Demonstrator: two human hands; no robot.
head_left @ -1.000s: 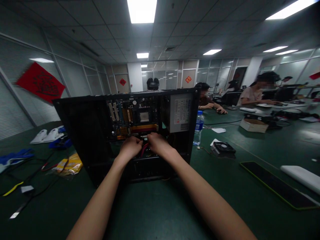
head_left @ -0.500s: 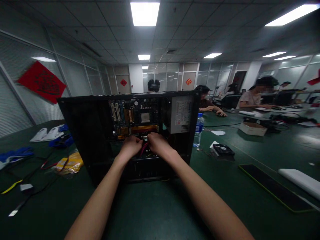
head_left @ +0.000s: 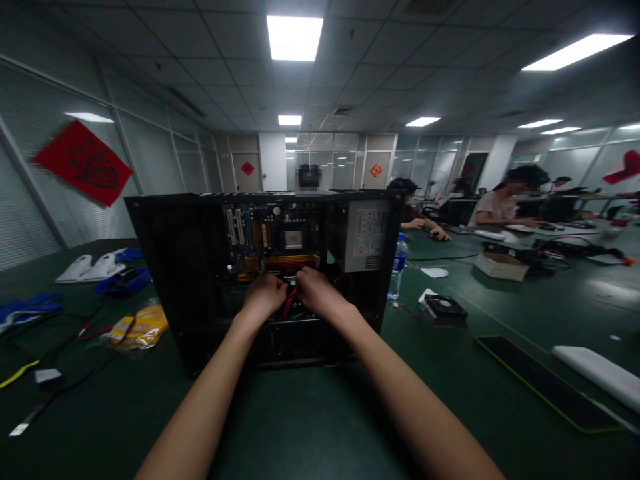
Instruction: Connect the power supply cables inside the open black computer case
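An open black computer case (head_left: pixel 170 267) stands upright on the green table, its motherboard (head_left: pixel 273 240) and grey power supply (head_left: pixel 367 233) facing me. Both my hands reach inside, just below the motherboard's lower edge. My left hand (head_left: pixel 263 295) and my right hand (head_left: pixel 315 293) are curled close together around a red cable (head_left: pixel 289 303) that runs down between them. What the fingertips pinch is hidden by the hands.
A water bottle (head_left: pixel 399 265) and a loose fan (head_left: pixel 444 307) sit right of the case. A black mat (head_left: pixel 545 383) and a white bar (head_left: pixel 597 367) lie further right. A yellow bag (head_left: pixel 137 327), cables and blue gloves (head_left: pixel 30 307) are on the left. People work at the far right.
The view has shifted slightly, so the case sits a little lower and to the right in frame. My hands stay together at the same spot on the red cable.
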